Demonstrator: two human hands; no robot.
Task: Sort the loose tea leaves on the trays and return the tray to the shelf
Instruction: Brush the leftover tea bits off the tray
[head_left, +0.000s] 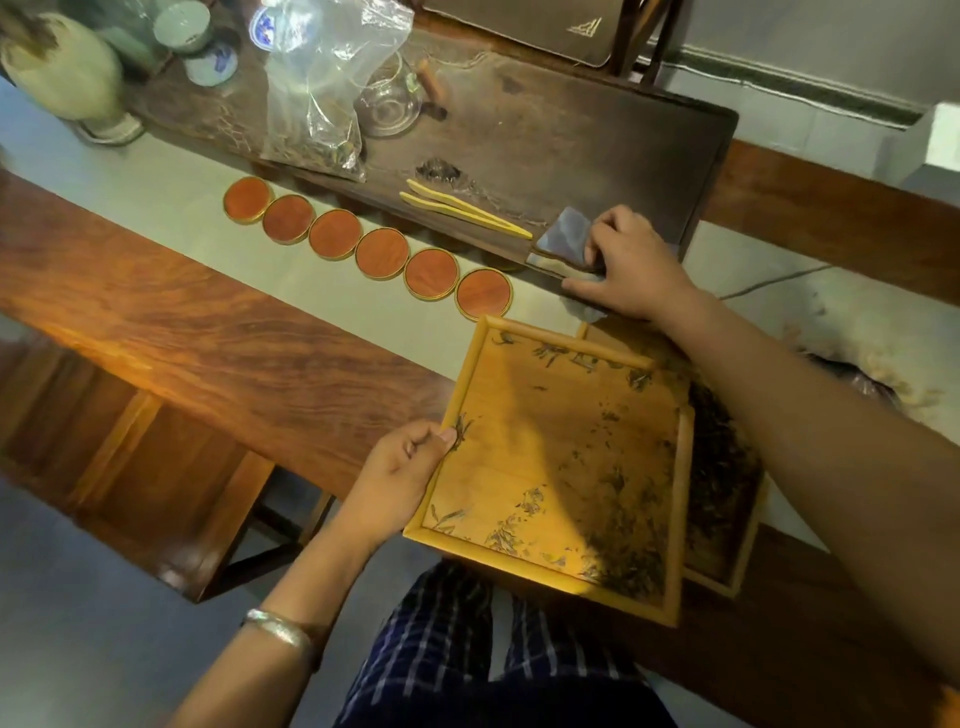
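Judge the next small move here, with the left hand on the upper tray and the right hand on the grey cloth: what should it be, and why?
Probably lift the grey cloth with the right hand and bring it to the upper tray. The left hand grips that tray's edge, held tilted over a second tray, and scattered tea leaves cling to its lower corner.

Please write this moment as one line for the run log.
left hand: grips upper tray edge | right hand: holds cloth | leaves: scattered on tray | lower tray: under it

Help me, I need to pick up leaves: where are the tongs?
The tongs lie on the dark tea board, between the plastic bag and the right hand.
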